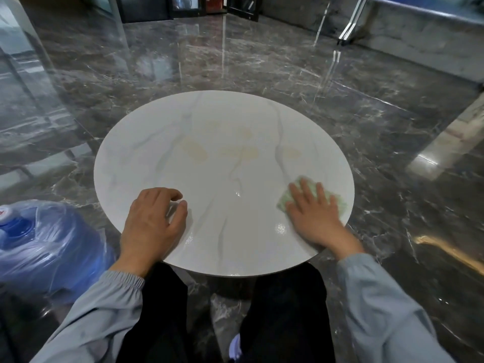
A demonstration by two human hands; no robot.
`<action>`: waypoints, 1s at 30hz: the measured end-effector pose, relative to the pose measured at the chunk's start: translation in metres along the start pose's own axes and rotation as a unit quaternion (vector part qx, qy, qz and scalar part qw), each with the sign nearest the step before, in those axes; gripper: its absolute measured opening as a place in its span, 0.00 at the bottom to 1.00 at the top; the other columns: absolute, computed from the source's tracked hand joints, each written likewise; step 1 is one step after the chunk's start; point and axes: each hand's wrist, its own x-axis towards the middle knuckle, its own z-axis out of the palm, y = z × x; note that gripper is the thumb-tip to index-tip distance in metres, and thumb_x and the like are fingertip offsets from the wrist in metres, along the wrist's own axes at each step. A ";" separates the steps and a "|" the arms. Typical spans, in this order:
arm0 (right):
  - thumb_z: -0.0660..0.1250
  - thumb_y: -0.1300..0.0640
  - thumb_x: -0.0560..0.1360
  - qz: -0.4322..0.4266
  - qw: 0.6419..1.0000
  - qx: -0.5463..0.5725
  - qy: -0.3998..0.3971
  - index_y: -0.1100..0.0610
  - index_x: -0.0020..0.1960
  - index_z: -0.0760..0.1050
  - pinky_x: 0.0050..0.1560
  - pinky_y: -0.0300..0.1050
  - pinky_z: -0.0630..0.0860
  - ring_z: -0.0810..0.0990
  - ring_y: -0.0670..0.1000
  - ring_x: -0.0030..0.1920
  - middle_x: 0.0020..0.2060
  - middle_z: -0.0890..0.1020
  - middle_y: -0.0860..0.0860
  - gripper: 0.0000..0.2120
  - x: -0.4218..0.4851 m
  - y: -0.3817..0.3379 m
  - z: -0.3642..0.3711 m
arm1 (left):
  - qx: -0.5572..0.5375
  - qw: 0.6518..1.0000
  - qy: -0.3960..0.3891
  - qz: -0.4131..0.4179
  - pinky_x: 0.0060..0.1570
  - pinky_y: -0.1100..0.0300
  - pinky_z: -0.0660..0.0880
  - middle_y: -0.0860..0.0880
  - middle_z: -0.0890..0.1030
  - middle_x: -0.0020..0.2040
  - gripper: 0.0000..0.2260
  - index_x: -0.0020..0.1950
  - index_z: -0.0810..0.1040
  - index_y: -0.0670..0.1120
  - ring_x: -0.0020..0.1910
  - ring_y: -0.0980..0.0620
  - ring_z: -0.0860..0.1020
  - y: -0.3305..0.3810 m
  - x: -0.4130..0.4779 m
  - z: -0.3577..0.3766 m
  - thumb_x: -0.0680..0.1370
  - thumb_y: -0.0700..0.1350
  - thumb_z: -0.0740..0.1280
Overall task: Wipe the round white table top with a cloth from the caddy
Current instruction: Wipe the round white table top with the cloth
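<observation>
1. Pale green, square-woven cloth (pixel 338 203): lying flat on the round, glossy white marble-look counter (pixel 209 121), near its right-hand edge on the side closest to the person. Soft and thin, it is following the surface without bunching.
2. Right hand (pixel 314 214): pressing down on the cloth with its fingers (pixel 306 192) straight and spread, palm flat, curling round nothing.
3. Left hand (pixel 152 218): resting at the near left of the counter, fingers loosely bent, tips touching the top, holding nothing; probably bracing.
4. Step, as judged: wiping is under way, with the near right sector being covered. Wet sheen is showing near the front edge.
5. Pale yellowish patches (pixel 195 151): sitting around the middle, well apart from the cloth. Whether stain or marble pattern, cannot tell.
6. Next move is likely calling for sweeping the cloth inward and leftward across the centre, keeping flat, even pressure so the thin fabric is not rucking on the slick top.
7. Counter surface: hard, smooth, faint grey veining, thin rim.
8. Outward: a blue water jug in clear plastic wrap (pixel 31 231) standing at the left; dark, polished, veined stone floor (pixel 262 61) all round. Caddy not in view.
</observation>
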 end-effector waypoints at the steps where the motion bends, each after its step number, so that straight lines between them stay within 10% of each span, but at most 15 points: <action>1: 0.36 0.36 0.81 -0.044 0.999 -0.021 0.003 0.40 0.83 0.40 0.78 0.64 0.34 0.34 0.57 0.82 0.82 0.35 0.43 0.31 -0.007 -0.023 0.007 | -0.003 1.000 0.006 -0.004 0.56 0.46 0.74 0.49 0.81 0.50 0.13 0.54 0.81 0.46 0.53 0.44 0.76 0.000 0.000 0.000 0.80 0.52 0.63; 7: 0.45 0.37 0.83 -0.298 0.954 -0.015 0.005 0.39 0.83 0.44 0.76 0.57 0.26 0.28 0.52 0.80 0.82 0.39 0.41 0.30 -0.089 -0.124 0.043 | 0.007 1.000 0.014 0.005 0.55 0.45 0.74 0.47 0.81 0.48 0.11 0.54 0.81 0.44 0.52 0.42 0.77 -0.001 -0.001 0.000 0.80 0.50 0.65; 18: 0.43 0.37 0.84 0.034 0.999 0.023 0.009 0.37 0.83 0.43 0.79 0.62 0.35 0.36 0.53 0.82 0.83 0.40 0.41 0.28 0.043 0.040 -0.020 | 0.001 1.000 -0.003 -0.006 0.56 0.46 0.73 0.49 0.81 0.49 0.13 0.54 0.81 0.46 0.53 0.43 0.77 0.002 0.001 -0.001 0.79 0.53 0.63; 24: 0.32 0.33 0.75 -0.185 0.982 -0.036 0.007 0.40 0.83 0.42 0.77 0.63 0.31 0.33 0.56 0.82 0.83 0.38 0.43 0.37 0.009 -0.093 0.010 | 0.004 1.000 0.000 -0.004 0.55 0.47 0.73 0.49 0.81 0.50 0.14 0.54 0.81 0.45 0.53 0.43 0.77 0.000 0.001 -0.001 0.79 0.53 0.63; 30: 0.48 0.35 0.83 -0.255 0.967 0.006 0.016 0.38 0.83 0.48 0.78 0.54 0.34 0.37 0.50 0.82 0.83 0.44 0.39 0.30 0.003 -0.098 0.011 | 0.005 1.000 -0.006 0.006 0.54 0.45 0.75 0.50 0.81 0.49 0.13 0.54 0.81 0.45 0.53 0.43 0.77 -0.001 0.000 -0.002 0.79 0.52 0.64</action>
